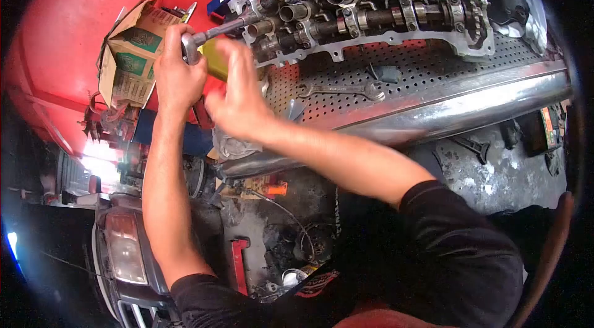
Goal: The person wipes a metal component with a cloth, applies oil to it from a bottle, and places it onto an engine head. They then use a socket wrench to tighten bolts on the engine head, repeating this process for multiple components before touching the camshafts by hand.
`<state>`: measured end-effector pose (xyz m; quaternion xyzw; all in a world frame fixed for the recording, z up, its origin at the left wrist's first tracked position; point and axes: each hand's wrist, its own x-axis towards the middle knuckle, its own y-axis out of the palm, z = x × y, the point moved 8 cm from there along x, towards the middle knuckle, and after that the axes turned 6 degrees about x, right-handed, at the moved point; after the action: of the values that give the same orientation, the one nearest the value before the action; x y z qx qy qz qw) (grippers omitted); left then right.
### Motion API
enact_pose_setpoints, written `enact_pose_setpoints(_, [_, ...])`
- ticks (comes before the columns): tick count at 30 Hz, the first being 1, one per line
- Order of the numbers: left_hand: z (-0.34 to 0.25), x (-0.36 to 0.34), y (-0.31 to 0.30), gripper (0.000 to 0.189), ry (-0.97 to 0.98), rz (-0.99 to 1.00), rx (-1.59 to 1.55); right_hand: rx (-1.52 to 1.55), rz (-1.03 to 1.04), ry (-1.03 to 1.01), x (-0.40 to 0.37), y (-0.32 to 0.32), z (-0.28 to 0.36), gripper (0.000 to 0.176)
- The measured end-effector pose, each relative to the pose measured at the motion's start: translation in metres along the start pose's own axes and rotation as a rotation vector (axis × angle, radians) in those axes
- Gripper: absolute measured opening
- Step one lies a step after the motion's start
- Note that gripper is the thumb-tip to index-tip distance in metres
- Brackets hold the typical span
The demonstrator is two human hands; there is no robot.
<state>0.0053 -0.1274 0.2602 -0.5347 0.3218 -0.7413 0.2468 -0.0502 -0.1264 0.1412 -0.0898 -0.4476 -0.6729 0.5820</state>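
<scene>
My left hand [177, 74] is closed around the head end of a ratchet wrench [189, 49]. From the ratchet a long extension bar [226, 28] runs to the near left end of a cylinder head [371, 38] with camshafts and bearing caps. What the bar's far end sits on is too small to make out. Just right of the ratchet, my right hand [238, 96] is slightly blurred, its fingers stretched out and nothing visible in them. Below the cylinder head, an open-end wrench [341, 90] lies on the perforated metal bench top [427, 48].
A cardboard box [137, 49] stands left of my hands, beside a red wall [74, 25]. The bench's rounded metal edge [458, 111] runs along the front. A car headlight [125, 247] is at lower left, and a red metal part [239, 266] lies on the floor.
</scene>
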Motion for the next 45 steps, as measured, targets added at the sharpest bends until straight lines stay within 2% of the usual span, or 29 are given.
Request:
enact_pose_setpoints(1, [0.002, -0.001, 0.002, 0.044, -0.017, 0.023, -0.008, 0.216, 0.076, 0.191, -0.021, 0.020, -0.011, 0.069])
enact_pose_setpoints(3, [-0.001, -0.005, 0.000, 0.044, 0.015, 0.000, 0.010, 0.273, 0.065, 0.533, -0.038, 0.050, -0.032, 0.036])
enact_pose_setpoints(5, [0.001, -0.001, -0.002, 0.044, 0.001, -0.012, 0.001, 0.311, 0.090, 0.732, -0.023, 0.065, -0.030, 0.017])
enact_pose_setpoints(7, [0.003, 0.001, -0.003, 0.044, 0.013, 0.000, 0.000, 0.451, -0.092, 0.616, -0.025, 0.089, -0.057, 0.012])
enact_pose_setpoints(8, [0.001, 0.002, -0.003, 0.043, 0.037, 0.005, -0.002, 0.517, -0.185, 0.558, -0.027, 0.093, -0.068, 0.016])
enact_pose_setpoints(11, [-0.002, 0.000, -0.002, 0.043, 0.123, -0.021, -0.024, 0.653, -0.184, 0.551, -0.027, 0.099, -0.074, 0.014])
enact_pose_setpoints(14, [-0.001, 0.000, -0.001, 0.040, 0.160, -0.033, -0.023, 0.589, -0.178, 0.450, -0.022, 0.096, -0.070, 0.013])
enact_pose_setpoints(17, [0.000, 0.001, -0.005, 0.036, 0.205, -0.034, -0.022, 0.287, -0.130, 0.388, -0.017, 0.105, -0.081, 0.011])
enact_pose_setpoints(19, [-0.008, -0.001, -0.009, 0.033, 0.238, -0.084, -0.109, 0.509, -0.166, 0.319, -0.018, 0.087, -0.056, 0.011])
enact_pose_setpoints(20, [-0.020, -0.006, -0.017, 0.026, 0.282, -0.205, -0.182, 0.475, -0.067, 0.315, -0.019, 0.083, -0.054, 0.015])
enact_pose_setpoints(23, [0.015, 0.000, 0.001, 0.021, -0.098, -0.177, -0.344, 0.333, -0.032, 0.314, -0.025, 0.061, -0.046, 0.025])
enact_pose_setpoints(24, [0.017, 0.000, -0.003, 0.017, -0.153, -0.257, -0.397, 0.213, -0.026, 0.290, -0.023, 0.047, -0.029, 0.034])
enact_pose_setpoints(25, [0.025, 0.003, -0.003, 0.017, -0.187, -0.305, -0.440, 0.177, 0.014, 0.303, -0.022, 0.042, -0.025, 0.033])
enact_pose_setpoints(27, [0.035, 0.008, 0.005, 0.021, -0.309, -0.279, -0.554, 0.106, 0.094, 0.326, -0.015, 0.034, -0.022, 0.032])
enact_pose_setpoints(28, [0.034, 0.010, 0.005, 0.021, -0.306, -0.286, -0.558, 0.112, 0.174, 0.409, -0.010, 0.034, -0.020, 0.029])
enact_pose_setpoints(31, [0.027, 0.017, 0.001, 0.019, -0.255, -0.295, -0.509, 0.050, 0.206, 0.314, -0.001, 0.031, -0.013, 0.028])
enact_pose_setpoints(33, [0.018, 0.017, -0.006, 0.015, -0.187, -0.288, -0.407, 0.086, 0.238, 0.327, -0.003, 0.030, -0.012, 0.033])
enact_pose_setpoints(35, [0.016, 0.010, -0.001, 0.014, -0.301, -0.210, -0.610, 0.107, 0.253, 0.307, -0.008, 0.027, -0.012, 0.037])
enact_pose_setpoints(37, [0.017, 0.003, 0.003, 0.013, -0.415, -0.147, -0.738, 0.082, 0.209, 0.157, -0.002, 0.011, -0.006, 0.041])
enact_pose_setpoints(38, [0.017, 0.003, 0.003, 0.013, -0.404, -0.145, -0.757, 0.071, 0.190, 0.079, 0.005, 0.003, -0.004, 0.044])
enact_pose_setpoints(39, [0.020, 0.001, 0.005, 0.013, -0.393, -0.148, -0.776, 0.047, 0.053, 0.029, 0.021, -0.016, -0.002, 0.049])
enact_pose_setpoints(41, [0.025, -0.002, 0.009, 0.013, -0.379, -0.161, -0.813, -0.615, 0.000, -0.433, 0.046, -0.020, 0.029, 0.052])
enact_pose_setpoints(43, [0.028, 0.000, 0.012, 0.014, -0.361, -0.170, -0.852, -0.573, 0.172, -0.471, 0.059, 0.009, 0.014, 0.048])
enact_pose_setpoints(44, [0.026, -0.002, 0.012, 0.016, -0.350, -0.140, -0.860, -0.461, 0.364, -0.377, 0.072, 0.018, 0.000, 0.038])
enact_pose_setpoints(45, [0.029, -0.003, 0.012, 0.017, -0.350, -0.131, -0.850, -0.465, 0.372, -0.421, 0.076, 0.022, -0.001, 0.034])
